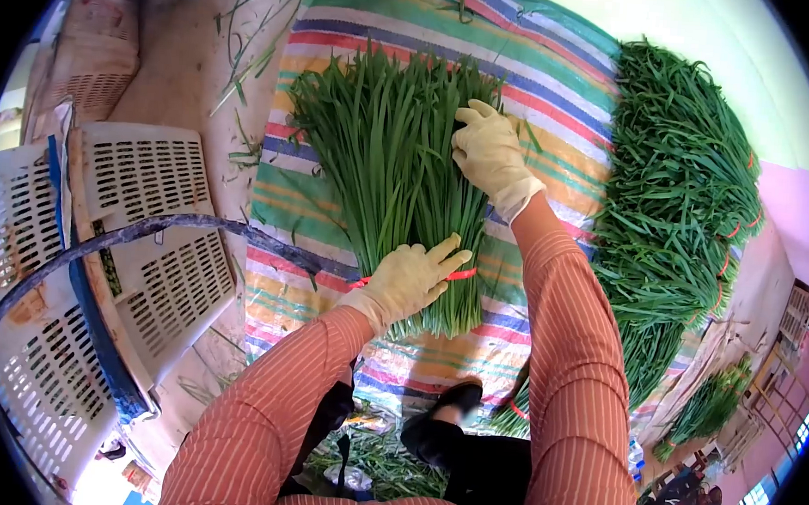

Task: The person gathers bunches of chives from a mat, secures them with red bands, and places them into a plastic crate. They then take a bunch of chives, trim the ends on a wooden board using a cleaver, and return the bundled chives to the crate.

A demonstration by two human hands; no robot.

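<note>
A broad bundle of garlic chives (401, 160) lies on a striped plastic sheet (563, 77), leaf tips pointing away from me and cut ends toward me. A red band (461, 274) crosses its lower part. My left hand (409, 281), in a pale glove, rests over the banded stalks with its fingers spread. Also gloved, my right hand (496, 156) is at the right edge of the upper leaves. Its fingers curl inward against them, and whatever lies inside is hidden.
Red-banded chive bundles (677, 195) are piled along the right. Perforated plastic crates (149, 181) stand at left, with a dark curved strip (156, 226) reaching over the sheet. Loose leaves (382, 464) litter the floor below me. Another small bundle (710, 405) lies far right.
</note>
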